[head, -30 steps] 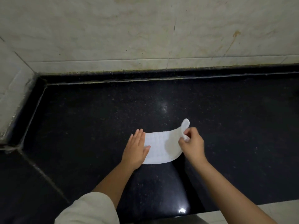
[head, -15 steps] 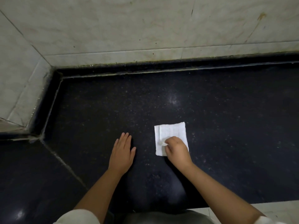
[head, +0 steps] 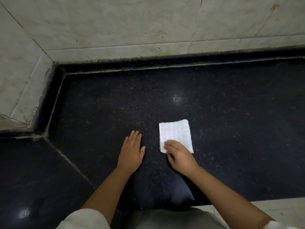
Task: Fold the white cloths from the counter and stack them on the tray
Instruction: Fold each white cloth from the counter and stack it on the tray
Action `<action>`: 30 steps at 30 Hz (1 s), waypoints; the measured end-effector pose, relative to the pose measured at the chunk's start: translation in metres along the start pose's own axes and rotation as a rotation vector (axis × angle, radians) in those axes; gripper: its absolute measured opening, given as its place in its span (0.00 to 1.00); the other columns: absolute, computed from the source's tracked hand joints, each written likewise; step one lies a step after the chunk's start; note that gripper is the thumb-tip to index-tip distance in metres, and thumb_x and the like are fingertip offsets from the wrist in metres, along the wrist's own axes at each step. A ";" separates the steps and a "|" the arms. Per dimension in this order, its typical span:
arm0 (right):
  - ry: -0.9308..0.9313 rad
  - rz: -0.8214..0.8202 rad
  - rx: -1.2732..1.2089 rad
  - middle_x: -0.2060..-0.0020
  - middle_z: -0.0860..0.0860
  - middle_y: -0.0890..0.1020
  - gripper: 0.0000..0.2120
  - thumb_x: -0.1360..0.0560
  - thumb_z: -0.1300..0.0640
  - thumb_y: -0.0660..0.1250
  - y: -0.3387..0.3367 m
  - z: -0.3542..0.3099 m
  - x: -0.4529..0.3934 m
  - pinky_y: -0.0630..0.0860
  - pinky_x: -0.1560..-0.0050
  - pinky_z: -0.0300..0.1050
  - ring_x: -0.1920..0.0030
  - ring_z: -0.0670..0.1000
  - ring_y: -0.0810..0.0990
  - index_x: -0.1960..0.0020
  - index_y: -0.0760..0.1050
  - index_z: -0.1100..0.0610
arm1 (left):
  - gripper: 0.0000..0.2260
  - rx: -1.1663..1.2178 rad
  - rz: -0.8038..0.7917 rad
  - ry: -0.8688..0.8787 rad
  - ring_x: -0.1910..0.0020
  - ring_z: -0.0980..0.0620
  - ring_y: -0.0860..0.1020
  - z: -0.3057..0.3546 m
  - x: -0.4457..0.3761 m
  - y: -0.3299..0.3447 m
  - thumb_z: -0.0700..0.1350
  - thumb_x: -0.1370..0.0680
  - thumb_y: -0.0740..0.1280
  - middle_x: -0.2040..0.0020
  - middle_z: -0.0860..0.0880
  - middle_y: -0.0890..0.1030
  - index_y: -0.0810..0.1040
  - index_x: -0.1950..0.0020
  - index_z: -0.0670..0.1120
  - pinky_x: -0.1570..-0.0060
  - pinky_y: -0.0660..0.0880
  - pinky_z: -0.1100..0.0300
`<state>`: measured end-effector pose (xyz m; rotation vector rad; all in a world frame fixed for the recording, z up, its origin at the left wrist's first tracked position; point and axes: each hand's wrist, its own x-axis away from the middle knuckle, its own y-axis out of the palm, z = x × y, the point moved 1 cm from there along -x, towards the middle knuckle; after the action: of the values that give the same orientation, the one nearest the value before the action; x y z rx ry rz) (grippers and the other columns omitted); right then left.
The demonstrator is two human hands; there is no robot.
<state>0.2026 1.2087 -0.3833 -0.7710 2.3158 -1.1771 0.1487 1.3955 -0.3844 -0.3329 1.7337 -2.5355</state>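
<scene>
White cloth (head: 175, 133) lies folded into a small square on the black speckled counter (head: 231, 129), roughly centre of view, a bit to the right, approx midway betw. the far wall and the near counter edge. Woven grid texture shows on its top face; edges look stacked, so more than one layer. Right hand (head: 180, 156) sits at the cloth's near-left corner: fingers (head: 170, 144) curled over the near edge, thumb side tucked at the corner, so it looks like a pinch on that corner, though the exact contact under the fingers is hidden. Rest of cloth flat on the counter, far-right corner slightly raised. Left hand (head: 132, 151) lies flat on the bare counter, left of the cloth and apart from it, palm down, fingers straight and close together, thumb out to the right, holding nothing. Both forearms come in from the near edge; light sleeve (head: 85, 219) at the left elbow, a bit of light fabric at the right one too. Far side: pale marble-look tiled wall (head: 148, 22) w/ a dark grimy joint where it meets the counter. At left the wall angles toward the viewer and a seam (head: 69, 162) in the counter runs diagonally. Pale floor tile (head: 272, 207) shows near right. Tray not in view.
</scene>
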 end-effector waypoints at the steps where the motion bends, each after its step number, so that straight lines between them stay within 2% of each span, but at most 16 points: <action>1: -0.023 -0.006 0.024 0.53 0.57 0.83 0.13 0.36 0.65 0.66 -0.004 0.003 0.003 0.78 0.48 0.45 0.52 0.56 0.83 0.52 0.80 0.64 | 0.34 -0.022 0.004 0.016 0.26 0.45 0.60 0.002 -0.001 0.001 0.56 0.26 0.41 0.27 0.42 0.65 0.64 0.29 0.38 0.29 0.49 0.57; 3: -0.035 0.034 0.086 0.50 0.58 0.83 0.16 0.37 0.66 0.68 -0.015 0.013 0.011 0.76 0.44 0.54 0.50 0.59 0.82 0.50 0.79 0.64 | 0.27 -0.057 0.026 0.076 0.32 0.43 0.70 0.008 -0.002 0.001 0.51 0.24 0.49 0.33 0.41 0.74 0.72 0.34 0.37 0.29 0.57 0.56; 5: -0.010 0.065 0.201 0.51 0.57 0.84 0.19 0.42 0.69 0.72 -0.027 0.023 0.020 0.74 0.45 0.62 0.48 0.59 0.82 0.51 0.80 0.63 | 0.21 -0.038 0.084 0.198 0.38 0.45 0.76 0.019 -0.004 0.002 0.48 0.25 0.54 0.40 0.43 0.79 0.77 0.41 0.38 0.33 0.64 0.56; 8: 0.014 -0.012 0.292 0.52 0.58 0.84 0.26 0.51 0.74 0.76 -0.033 0.037 0.031 0.78 0.52 0.65 0.50 0.60 0.83 0.54 0.81 0.62 | 0.16 0.019 0.185 0.425 0.44 0.51 0.76 0.037 -0.007 0.008 0.46 0.27 0.58 0.49 0.46 0.83 0.82 0.48 0.41 0.42 0.74 0.55; 11: -0.010 -0.072 0.231 0.51 0.63 0.83 0.30 0.49 0.77 0.75 -0.034 0.047 0.034 0.80 0.56 0.62 0.51 0.64 0.82 0.49 0.76 0.63 | 0.14 -0.029 0.206 0.539 0.56 0.54 0.72 0.052 -0.012 0.018 0.49 0.27 0.59 0.59 0.49 0.82 0.82 0.55 0.44 0.53 0.71 0.62; 13: -0.012 -0.101 0.212 0.51 0.63 0.83 0.23 0.42 0.76 0.74 -0.038 0.046 0.029 0.80 0.56 0.59 0.52 0.64 0.83 0.49 0.77 0.64 | 0.15 -0.091 0.155 0.529 0.61 0.54 0.74 0.058 -0.017 0.023 0.53 0.29 0.59 0.62 0.51 0.80 0.82 0.59 0.46 0.59 0.73 0.63; 15: -0.035 -0.107 0.221 0.53 0.62 0.83 0.11 0.32 0.67 0.65 -0.041 0.045 0.025 0.81 0.57 0.55 0.54 0.61 0.83 0.51 0.79 0.65 | 0.15 -0.158 0.120 0.519 0.64 0.53 0.77 0.059 -0.022 0.025 0.57 0.31 0.63 0.64 0.52 0.79 0.81 0.62 0.47 0.64 0.76 0.63; 16: -0.043 -0.108 0.219 0.54 0.61 0.83 0.12 0.30 0.63 0.60 -0.042 0.044 0.022 0.82 0.58 0.52 0.55 0.60 0.83 0.52 0.79 0.64 | 0.15 -0.186 0.110 0.519 0.65 0.53 0.78 0.060 -0.023 0.025 0.58 0.33 0.67 0.65 0.52 0.79 0.81 0.63 0.47 0.64 0.77 0.63; 19: -0.051 -0.117 0.212 0.58 0.58 0.84 0.15 0.31 0.61 0.57 -0.046 0.046 0.017 0.83 0.62 0.48 0.58 0.58 0.83 0.55 0.81 0.63 | 0.20 -0.247 0.070 0.485 0.65 0.52 0.79 0.062 -0.025 0.022 0.62 0.42 0.75 0.66 0.52 0.79 0.81 0.63 0.48 0.65 0.77 0.60; 21: -0.045 -0.081 0.168 0.61 0.54 0.84 0.14 0.33 0.63 0.57 -0.053 0.045 0.018 0.82 0.61 0.44 0.59 0.56 0.82 0.57 0.82 0.61 | 0.18 -0.254 0.072 0.470 0.67 0.52 0.78 0.068 -0.025 0.020 0.60 0.43 0.77 0.68 0.52 0.78 0.80 0.66 0.47 0.66 0.76 0.60; 23: -0.020 -0.016 0.119 0.64 0.51 0.84 0.15 0.32 0.61 0.56 -0.068 0.044 0.024 0.77 0.58 0.39 0.57 0.51 0.76 0.58 0.82 0.59 | 0.12 -0.263 0.109 0.509 0.70 0.51 0.76 0.081 -0.026 0.020 0.52 0.39 0.76 0.71 0.51 0.77 0.78 0.70 0.46 0.68 0.72 0.60; 24: 0.011 0.006 0.091 0.64 0.50 0.84 0.16 0.32 0.60 0.55 -0.079 0.044 0.030 0.74 0.57 0.38 0.57 0.50 0.75 0.59 0.82 0.59 | 0.08 -0.270 0.138 0.545 0.71 0.51 0.75 0.092 -0.027 0.019 0.48 0.36 0.72 0.72 0.51 0.76 0.77 0.71 0.46 0.67 0.69 0.61; 26: 0.100 0.048 0.048 0.65 0.50 0.83 0.14 0.32 0.61 0.56 -0.107 0.053 0.048 0.71 0.57 0.38 0.59 0.53 0.75 0.59 0.81 0.59 | 0.07 -0.261 0.197 0.622 0.73 0.49 0.73 0.123 -0.032 0.015 0.43 0.34 0.61 0.74 0.50 0.74 0.75 0.72 0.45 0.65 0.61 0.61; 28: 0.206 0.095 0.029 0.64 0.53 0.83 0.12 0.33 0.62 0.59 -0.143 0.070 0.072 0.71 0.58 0.41 0.60 0.55 0.74 0.57 0.80 0.60 | 0.07 -0.267 0.242 0.705 0.73 0.48 0.73 0.169 -0.039 0.009 0.41 0.35 0.58 0.73 0.49 0.74 0.74 0.71 0.44 0.65 0.58 0.60; 30: 0.307 0.138 0.011 0.60 0.56 0.82 0.13 0.32 0.61 0.59 -0.184 0.090 0.101 0.69 0.56 0.41 0.59 0.51 0.71 0.53 0.80 0.62 | 0.07 -0.282 0.267 0.810 0.71 0.47 0.74 0.224 -0.043 0.008 0.42 0.35 0.57 0.70 0.48 0.76 0.74 0.67 0.44 0.65 0.58 0.59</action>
<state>0.2318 1.0006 -0.2926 -0.4412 2.5582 -1.3206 0.2362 1.1944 -0.3201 0.9878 2.1618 -2.3643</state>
